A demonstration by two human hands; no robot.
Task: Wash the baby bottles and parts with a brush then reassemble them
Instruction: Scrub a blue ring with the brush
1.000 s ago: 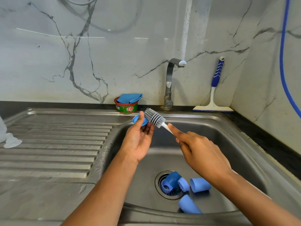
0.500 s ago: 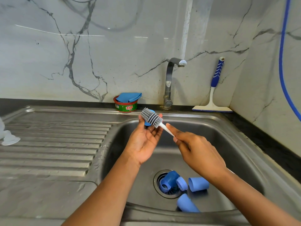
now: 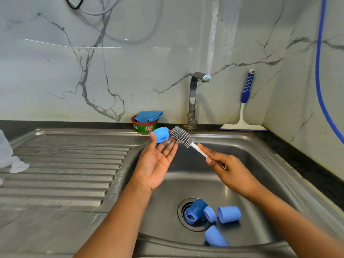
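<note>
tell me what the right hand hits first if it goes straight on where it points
Probably the blue cap in the left hand: the right hand's brush sits beside it, depth unclear.

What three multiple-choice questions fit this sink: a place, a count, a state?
1. Where is the squeegee? A on the floor; B leaning on the wall right of the tap; C on the draining board.
2. How many blue parts lie in the sink basin? A four; B one; C seven.
3. What is the right hand doing? A hanging empty; B turning the tap; C gripping the brush.
B, it stands against the wall; A, four lie there; C, fingers curl round its handle.
</note>
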